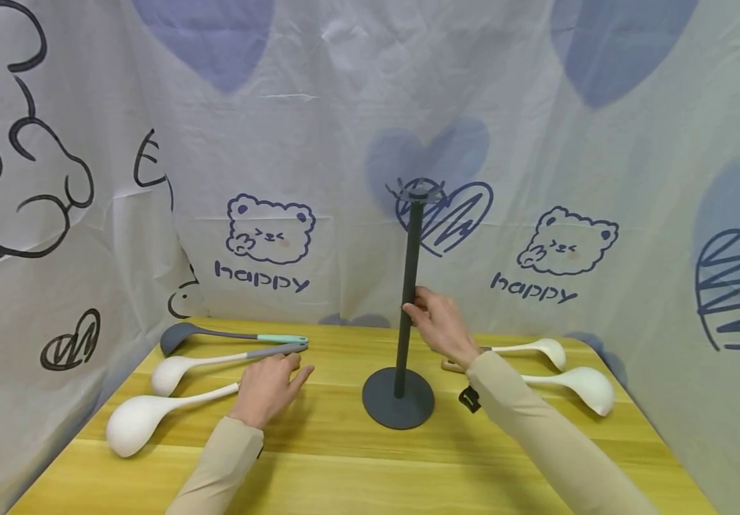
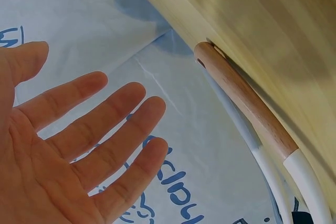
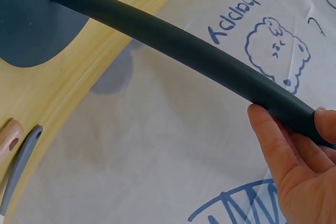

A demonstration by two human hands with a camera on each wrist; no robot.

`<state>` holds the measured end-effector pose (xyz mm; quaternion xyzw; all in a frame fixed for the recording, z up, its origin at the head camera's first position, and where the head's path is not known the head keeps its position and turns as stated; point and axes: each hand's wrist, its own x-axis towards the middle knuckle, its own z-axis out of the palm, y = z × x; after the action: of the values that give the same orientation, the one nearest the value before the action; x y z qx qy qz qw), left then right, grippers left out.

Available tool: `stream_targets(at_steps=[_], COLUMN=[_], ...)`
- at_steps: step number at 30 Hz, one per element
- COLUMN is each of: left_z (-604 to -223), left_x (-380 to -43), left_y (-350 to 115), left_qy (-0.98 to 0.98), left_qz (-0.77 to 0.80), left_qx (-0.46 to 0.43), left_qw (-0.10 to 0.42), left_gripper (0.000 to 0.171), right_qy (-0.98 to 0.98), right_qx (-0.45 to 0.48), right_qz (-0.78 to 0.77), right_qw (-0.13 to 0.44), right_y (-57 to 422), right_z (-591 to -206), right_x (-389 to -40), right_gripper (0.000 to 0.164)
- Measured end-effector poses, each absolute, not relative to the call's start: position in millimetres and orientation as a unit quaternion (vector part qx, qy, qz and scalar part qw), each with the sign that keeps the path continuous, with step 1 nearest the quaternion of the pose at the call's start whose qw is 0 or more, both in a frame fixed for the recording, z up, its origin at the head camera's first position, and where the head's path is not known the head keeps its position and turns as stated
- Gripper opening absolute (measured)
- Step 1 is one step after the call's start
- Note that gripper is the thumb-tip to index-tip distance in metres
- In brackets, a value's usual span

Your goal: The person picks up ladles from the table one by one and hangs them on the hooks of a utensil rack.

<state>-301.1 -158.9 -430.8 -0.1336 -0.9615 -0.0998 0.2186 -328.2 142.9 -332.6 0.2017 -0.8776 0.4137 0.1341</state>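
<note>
White sheeting (image 1: pixel 338 86), printed with hearts, bears and lettering, encloses the left, rear and right sides of a wood-grain table (image 1: pixel 318 472). At the left of the table lie three ladles, bowls facing outward to the left. The rear unit is a dark ladle (image 1: pixel 179 337) with a mint handle end; next is a grey-handled white ladle (image 1: pixel 169 375); nearest the front is a large white ladle (image 1: pixel 134 427) with a wooden handle (image 2: pixel 244 98). The left hand (image 1: pixel 267 386) is positioned over the handle side of this group. Its fingers are extended and spread, released, with the wooden handle just beside them. Right of the left hand is the dark stand (image 1: pixel 411 257): round base flat on the table, pole standing up from it, ring of hooks at the top. The right hand (image 1: pixel 441 323) grasps the pole around mid-height, thumb and fingers on opposing sides. At the far right lie a smaller white ladle (image 1: pixel 547 350) and, in front of it, a larger white ladle (image 1: pixel 592 390), bowls facing right.
</note>
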Motion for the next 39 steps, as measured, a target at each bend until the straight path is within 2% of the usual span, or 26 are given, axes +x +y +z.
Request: stream_targets(at_steps=[19,30,39], left_z=[-434.5,-442.4,-450.2], left_x=[-301.9,-299.9,-298.5], left_y=[-155.6,-149.3,-138.0], left_qy=[-0.965,-0.958,-0.96], left_qz=[-0.092,-0.082,-0.077], left_qx=[-0.131,-0.155,-0.201], left_qw=[0.21,0.225,0.18], left_gripper=[0.031,0.031,0.039], right_qy=[-0.86,-0.863,-0.863], right_qx=[0.247,0.25,0.256], right_qz=[0.431,0.424,0.417], right_qw=[0.117,0.115,0.13], right_y=[145.8,143.7,145.6], right_z=[-331.8,-332.7,-334.6], right_x=[-305.6,-297.0,-293.4], right_gripper=[0.017,0.015,0.017])
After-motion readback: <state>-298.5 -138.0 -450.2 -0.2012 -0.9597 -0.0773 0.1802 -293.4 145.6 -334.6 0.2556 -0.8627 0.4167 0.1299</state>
